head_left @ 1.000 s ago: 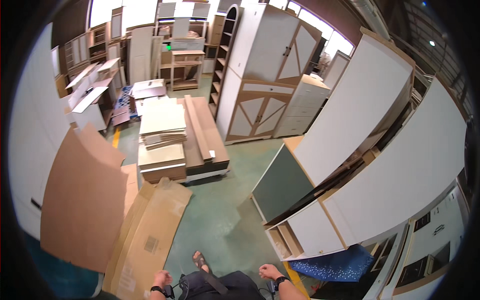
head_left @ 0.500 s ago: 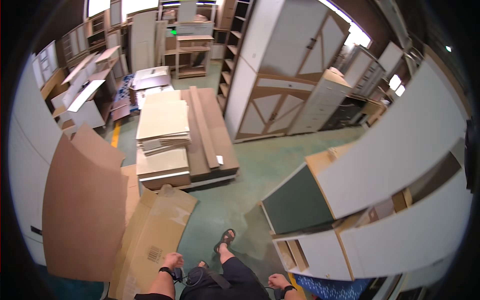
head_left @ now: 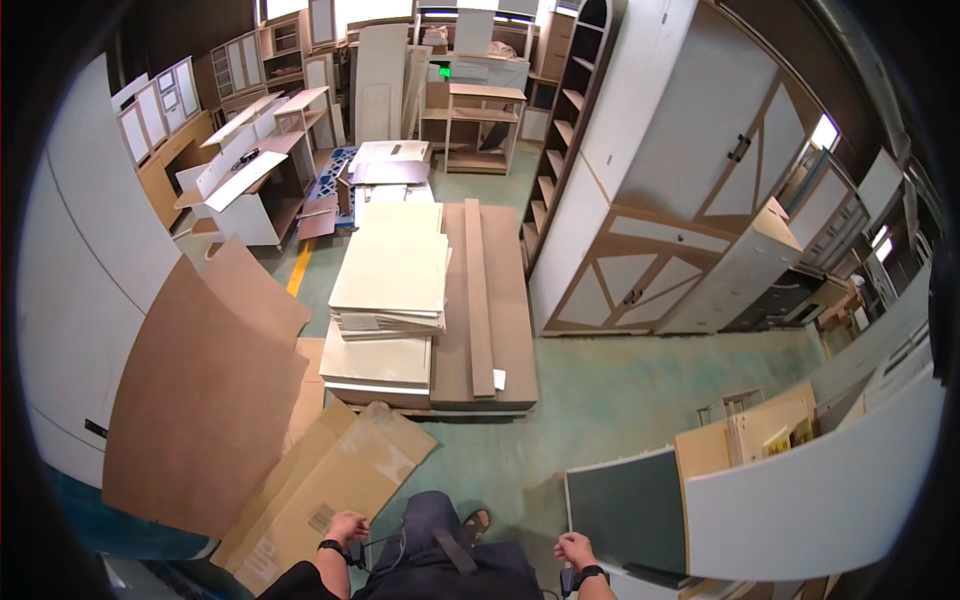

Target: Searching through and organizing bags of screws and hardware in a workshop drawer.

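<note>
My left hand [head_left: 348,527] hangs low at my left side, fingers loosely curled, with nothing visible in it. A flattened cardboard box [head_left: 345,470] lies on the floor beside and beyond it. On my right, my right hand [head_left: 573,549] is curled too and appears to hold nothing. It is nearest to a cabinet piece with a dark green panel [head_left: 630,510], without visibly touching it. Both wrists wear dark bands, and a thin cord loops near the left one. My legs are in mid-stride between the hands.
Ahead stands a low stack of cream boards [head_left: 390,270] next to brown panels with a long strip [head_left: 480,300] on top. A bent brown sheet [head_left: 200,400] leans at left. A tall white-and-brown cabinet [head_left: 690,190] and a dark shelf unit [head_left: 565,130] stand beyond at right.
I have stepped forward, and my view has turned left, so the board stack and cabinets sit further right. The blue patterned cloth at lower right has left view. My hands remain curled.
</note>
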`<state>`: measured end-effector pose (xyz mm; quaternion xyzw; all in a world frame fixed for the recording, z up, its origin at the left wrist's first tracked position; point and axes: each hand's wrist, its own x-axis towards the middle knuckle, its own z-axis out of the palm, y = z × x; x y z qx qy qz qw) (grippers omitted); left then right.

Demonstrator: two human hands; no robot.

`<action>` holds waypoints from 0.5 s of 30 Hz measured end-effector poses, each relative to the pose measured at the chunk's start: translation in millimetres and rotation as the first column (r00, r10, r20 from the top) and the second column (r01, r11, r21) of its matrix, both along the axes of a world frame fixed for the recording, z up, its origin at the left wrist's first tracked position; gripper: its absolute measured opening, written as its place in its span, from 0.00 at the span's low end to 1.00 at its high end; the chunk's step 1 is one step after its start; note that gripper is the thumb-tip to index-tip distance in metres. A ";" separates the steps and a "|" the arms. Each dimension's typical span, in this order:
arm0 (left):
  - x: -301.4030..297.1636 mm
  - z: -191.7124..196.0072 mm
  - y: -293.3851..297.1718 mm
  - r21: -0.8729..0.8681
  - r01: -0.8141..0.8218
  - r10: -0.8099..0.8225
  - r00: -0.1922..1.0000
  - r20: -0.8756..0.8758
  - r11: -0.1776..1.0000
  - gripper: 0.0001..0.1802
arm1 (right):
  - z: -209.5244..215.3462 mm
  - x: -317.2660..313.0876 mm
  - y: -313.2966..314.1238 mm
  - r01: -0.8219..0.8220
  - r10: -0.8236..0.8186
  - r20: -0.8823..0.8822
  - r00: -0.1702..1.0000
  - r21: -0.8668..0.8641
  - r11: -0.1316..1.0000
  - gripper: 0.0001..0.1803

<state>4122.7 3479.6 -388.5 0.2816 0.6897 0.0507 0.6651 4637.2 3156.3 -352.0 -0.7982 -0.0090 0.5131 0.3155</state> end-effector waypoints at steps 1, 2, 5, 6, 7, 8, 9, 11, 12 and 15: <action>5.2 3.6 6.3 0.003 -0.015 0.015 1.000 0.000 1.000 0.09 | 6.3 7.2 23.0 0.008 -0.008 0.016 1.000 0.029 1.000 0.09; 6.8 3.6 9.6 0.003 0.008 -0.008 1.000 -0.009 1.000 0.10 | 8.2 12.1 41.6 0.021 -0.021 0.004 1.000 0.055 0.998 0.09; 3.2 -2.8 23.8 -0.053 -0.006 0.006 1.000 0.002 0.999 0.11 | 15.7 7.7 84.3 -0.051 0.052 -0.008 0.999 0.086 0.995 0.09; -9.7 -12.8 23.7 -0.108 -0.028 0.030 0.999 0.015 0.994 0.12 | 14.4 1.6 96.0 -0.076 0.081 -0.035 0.996 0.122 0.990 0.10; -16.6 -30.2 28.3 -0.074 0.018 -0.019 1.000 -0.009 0.997 0.12 | 18.7 -5.6 108.3 -0.111 0.115 -0.024 0.993 0.137 0.984 0.10; -15.4 -40.3 40.0 -0.036 0.070 -0.071 0.997 -0.024 0.997 0.12 | 3.6 -4.0 105.2 -0.270 0.247 0.144 0.958 0.167 0.948 0.11; 35.9 -22.6 71.1 0.024 0.452 -0.443 0.882 -0.157 0.892 0.12 | 0.0 3.0 91.7 -0.089 0.086 0.032 0.996 0.123 0.988 0.14; 46.3 -32.3 104.1 0.039 0.272 -0.268 0.959 -0.098 0.961 0.09 | 9.3 -4.4 93.0 -0.087 0.090 -0.036 0.995 0.086 0.992 0.09; 66.1 -35.9 122.6 0.065 0.313 -0.308 0.948 -0.082 0.948 0.08 | 19.3 -6.3 97.4 -0.047 0.050 -0.054 0.997 0.059 0.997 0.07; 103.4 -30.7 195.9 -0.115 0.007 0.028 0.954 0.299 0.993 0.08 | -9.1 22.3 88.0 -0.362 0.344 0.228 0.911 0.041 0.931 0.16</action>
